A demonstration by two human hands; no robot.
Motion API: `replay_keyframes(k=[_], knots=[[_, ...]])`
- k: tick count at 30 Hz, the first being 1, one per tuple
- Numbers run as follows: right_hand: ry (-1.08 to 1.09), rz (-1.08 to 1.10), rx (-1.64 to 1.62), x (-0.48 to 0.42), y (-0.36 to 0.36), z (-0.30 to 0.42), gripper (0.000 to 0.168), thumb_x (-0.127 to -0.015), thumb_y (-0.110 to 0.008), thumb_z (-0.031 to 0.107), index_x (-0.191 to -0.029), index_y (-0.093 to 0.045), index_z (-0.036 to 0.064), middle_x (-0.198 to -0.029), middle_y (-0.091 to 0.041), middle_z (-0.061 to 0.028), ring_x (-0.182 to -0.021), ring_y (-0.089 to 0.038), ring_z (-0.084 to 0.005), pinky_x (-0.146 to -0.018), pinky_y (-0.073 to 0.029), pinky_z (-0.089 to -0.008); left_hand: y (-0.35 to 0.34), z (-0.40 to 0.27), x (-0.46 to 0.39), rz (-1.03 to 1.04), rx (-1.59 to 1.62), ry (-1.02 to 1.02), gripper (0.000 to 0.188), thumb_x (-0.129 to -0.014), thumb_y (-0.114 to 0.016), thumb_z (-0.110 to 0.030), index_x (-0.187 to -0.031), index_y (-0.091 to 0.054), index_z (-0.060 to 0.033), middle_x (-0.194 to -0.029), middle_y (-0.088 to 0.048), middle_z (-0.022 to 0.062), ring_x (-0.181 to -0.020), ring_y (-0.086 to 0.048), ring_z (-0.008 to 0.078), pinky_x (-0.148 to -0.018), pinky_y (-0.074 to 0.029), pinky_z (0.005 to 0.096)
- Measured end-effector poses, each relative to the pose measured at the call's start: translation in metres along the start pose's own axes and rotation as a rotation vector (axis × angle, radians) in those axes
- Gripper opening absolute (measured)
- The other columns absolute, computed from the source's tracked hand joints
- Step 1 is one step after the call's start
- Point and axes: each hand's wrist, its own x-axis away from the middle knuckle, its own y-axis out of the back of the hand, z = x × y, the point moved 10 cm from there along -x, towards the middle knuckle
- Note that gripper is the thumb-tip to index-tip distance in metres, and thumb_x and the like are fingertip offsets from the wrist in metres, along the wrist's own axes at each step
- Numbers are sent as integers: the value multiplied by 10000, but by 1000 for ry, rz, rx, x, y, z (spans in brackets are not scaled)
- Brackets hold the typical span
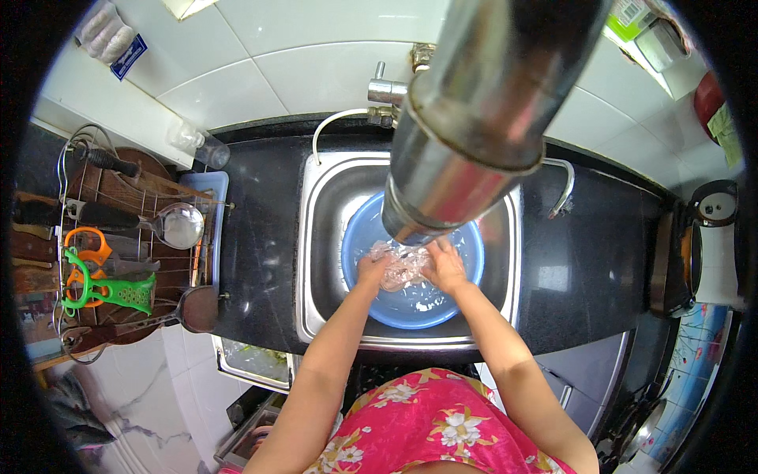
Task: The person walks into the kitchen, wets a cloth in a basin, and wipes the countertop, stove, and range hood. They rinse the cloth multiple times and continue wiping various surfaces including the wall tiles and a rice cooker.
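Note:
A blue plastic basin (pixel 414 317) holding water sits in the stainless steel sink (pixel 323 284). Between my hands, at the water, is a crumpled, clear, pinkish thing (pixel 404 266), perhaps thin plastic; its exact kind cannot be told. My left hand (pixel 373 266) grips its left side, fingers partly hidden in it. At its right side is my right hand (pixel 445 265), fingers spread and touching it. A large shiny metal cylinder (pixel 462 154) looms close to the camera and hides the far right part of the basin and part of the tap (pixel 386 90).
On the left, a wire rack (pixel 142 237) holds a ladle (pixel 180 226), orange-handled scissors (pixel 89 255) and a green grater-peeler (pixel 124 293). A clear container (pixel 212 153) stands by the wall. Right of the sink, a curved metal spout (pixel 565 186) overhangs the black counter (pixel 592 255).

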Motion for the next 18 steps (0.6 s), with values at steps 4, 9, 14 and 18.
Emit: replay_keyframes(k=[4,9,14,18], knots=[[-232,88,-172,-7,-24,-48,437,-669,-658,116,-1086,-536,73,-1056,-532,-182,-948,-526,-370,-834,-425,-412,-1,-2,3,-23,151,34,332,-843,-536,-232,-1058,-554,20,-957,-605,121,-826,-601,206,-712,-478,313],[-71,-251,-38,4,28,-19,329,-671,-629,59,-993,-563,53,-975,-519,-158,-907,-517,-347,-779,-424,-410,1,-3,3,1,305,111,350,-869,-489,-243,-1114,-496,7,-1004,-583,128,-836,-605,226,-682,-501,328],[113,-156,91,11,23,15,339,-662,-615,15,-989,-572,88,-983,-506,-128,-938,-500,-323,-790,-414,-394,2,-4,13,-9,201,212,378,-885,-461,-259,-1162,-441,-3,-1044,-560,138,-860,-605,239,-679,-520,341],[-27,-92,81,-3,10,-22,157,-720,-572,51,-871,-615,56,-870,-564,-160,-867,-542,-353,-762,-442,-385,-6,-9,-4,107,243,118,431,-803,-557,-220,-1157,-432,-9,-1065,-550,147,-872,-604,237,-686,-512,336]])
